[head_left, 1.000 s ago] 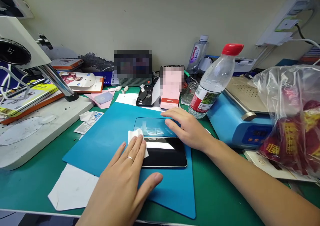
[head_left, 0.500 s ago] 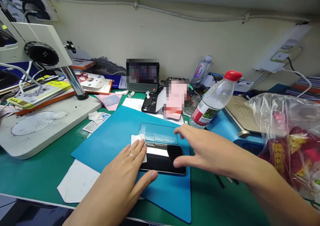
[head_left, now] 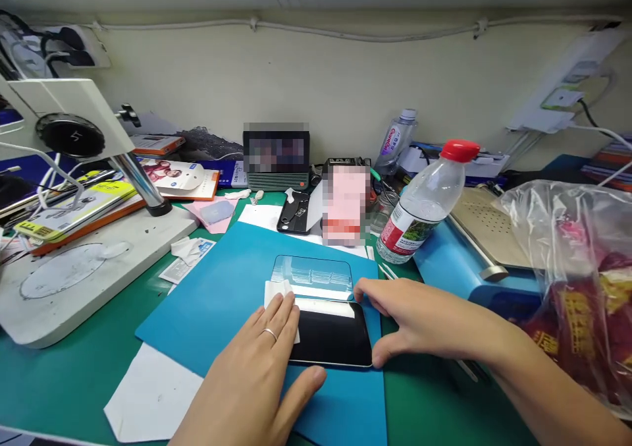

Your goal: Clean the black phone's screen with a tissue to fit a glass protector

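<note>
A black smartphone (head_left: 333,337) lies face up on a blue mat (head_left: 207,307). My left hand (head_left: 264,354) rests flat over its left end, fingers stretched out and pressing a folded white wipe (head_left: 274,290) against it. The thumb is spread away. My right hand (head_left: 409,317) spans the phone's right end, thumb at the lower corner and index finger by the upper one; the other fingers are curled and partly hidden. Directly behind the phone lies a clear rounded glass sheet (head_left: 311,273), its near edge beside the phone.
A plastic bottle with a red cap (head_left: 419,202) stands at the back right, near a blue machine (head_left: 444,268) and a plastic bag (head_left: 567,288). On the left is a microscope stand (head_left: 64,294). Another phone (head_left: 295,212) and a small screen (head_left: 276,159) sit behind.
My right hand has shifted from above the phone's screen to its right end, the thumb now at the edge. My left hand stays on the wipe. The view has tilted slightly up.
</note>
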`<state>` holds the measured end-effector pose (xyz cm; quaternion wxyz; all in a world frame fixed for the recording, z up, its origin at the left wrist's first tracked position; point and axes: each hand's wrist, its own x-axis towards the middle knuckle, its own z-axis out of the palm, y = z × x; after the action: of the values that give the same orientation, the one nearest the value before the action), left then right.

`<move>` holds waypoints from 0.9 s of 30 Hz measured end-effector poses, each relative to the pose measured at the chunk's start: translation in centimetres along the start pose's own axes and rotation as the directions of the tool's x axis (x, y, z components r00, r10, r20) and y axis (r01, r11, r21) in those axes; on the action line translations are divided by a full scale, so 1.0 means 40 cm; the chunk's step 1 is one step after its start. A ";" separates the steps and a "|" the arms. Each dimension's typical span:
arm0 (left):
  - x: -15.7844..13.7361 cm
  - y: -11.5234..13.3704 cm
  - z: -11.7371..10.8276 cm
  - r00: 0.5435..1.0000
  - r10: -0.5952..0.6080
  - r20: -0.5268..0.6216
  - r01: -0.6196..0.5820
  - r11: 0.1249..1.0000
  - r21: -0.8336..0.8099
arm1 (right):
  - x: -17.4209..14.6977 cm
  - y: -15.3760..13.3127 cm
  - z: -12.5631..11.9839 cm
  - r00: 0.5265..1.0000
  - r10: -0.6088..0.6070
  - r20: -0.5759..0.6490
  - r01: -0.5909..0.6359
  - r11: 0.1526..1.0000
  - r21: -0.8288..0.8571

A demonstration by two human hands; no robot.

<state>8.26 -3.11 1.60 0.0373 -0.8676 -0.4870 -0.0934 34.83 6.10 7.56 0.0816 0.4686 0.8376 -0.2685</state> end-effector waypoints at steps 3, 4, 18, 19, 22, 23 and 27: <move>0.018 0.015 0.005 0.995 0.093 -0.023 -0.093 0.996 0.010 | 0.008 0.011 0.010 0.998 -0.057 -0.018 0.056 0.998 -0.031; 0.023 0.021 0.006 0.993 0.117 -0.020 -0.117 0.993 0.003 | 0.011 0.012 0.014 0.997 -0.074 -0.028 0.072 0.997 -0.040; 0.020 0.111 0.062 0.998 0.061 -0.019 -0.064 0.979 -0.195 | 0.040 0.012 0.032 0.975 -0.194 -0.112 0.194 0.981 -0.006; 0.022 0.121 0.065 0.998 0.058 -0.028 -0.063 0.979 -0.196 | 0.042 0.015 0.034 0.972 -0.202 -0.121 0.204 0.979 0.002; 0.031 0.143 0.072 0.998 0.060 -0.025 -0.064 0.977 -0.201 | 0.053 0.026 0.043 0.951 -0.263 -0.165 0.275 0.960 0.053; 0.033 0.145 0.073 0.998 0.059 -0.016 -0.061 0.977 -0.206 | 0.057 0.030 0.046 0.941 -0.287 -0.177 0.303 0.950 0.070; 0.037 0.135 0.064 0.997 0.079 0.024 -0.070 0.963 -0.261 | 0.068 0.037 0.055 0.919 -0.347 -0.185 0.368 0.926 0.089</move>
<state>13.95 -4.29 -0.48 -0.0819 -0.8841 -0.4382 -0.1402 34.33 7.56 4.08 -0.0678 0.3325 0.8950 -0.2897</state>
